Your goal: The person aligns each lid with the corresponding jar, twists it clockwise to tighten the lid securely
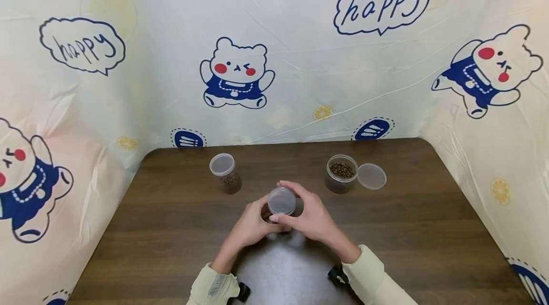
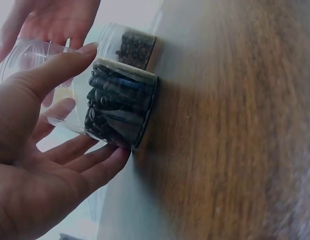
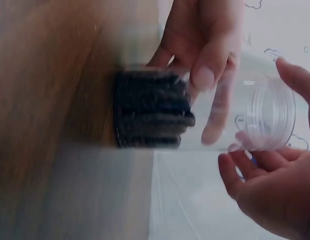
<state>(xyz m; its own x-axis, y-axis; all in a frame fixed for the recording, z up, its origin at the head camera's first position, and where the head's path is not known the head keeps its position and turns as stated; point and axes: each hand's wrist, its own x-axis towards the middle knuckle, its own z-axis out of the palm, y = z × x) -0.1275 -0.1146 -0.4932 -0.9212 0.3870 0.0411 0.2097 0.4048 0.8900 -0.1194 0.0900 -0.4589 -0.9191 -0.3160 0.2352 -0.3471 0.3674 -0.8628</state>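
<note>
Had both hands on a clear screw-top jar (image 1: 281, 201), mid-desk, short of the line of other jars along the far edge. My left hand (image 1: 252, 223) wrapped the body, thumb and fingers on opposite sides; my right hand (image 1: 315, 215) was bent in a C at the rim, thumb and fingertips round the lid. Neither was spread wide; gaps only as wide as the jar. Low grip plus high grip, my read: body braced, top controlled.

Axis: upright, lid up, roughly square to the desk (image 1: 407, 228). Base was right at the surface; couldn't tell if it carried the full weight. Dark elongated pieces (image 3: 152, 110) were packed in the bottom, probably helping stability.

A lidded jar (image 1: 226, 174) stood toward the far-left corner; an open jar (image 1: 340, 174) of brown pellets toward the far-right, its loose lid (image 1: 372, 177) flat just beside it, presumably parked within reach. Both clear of my elbows.
</note>
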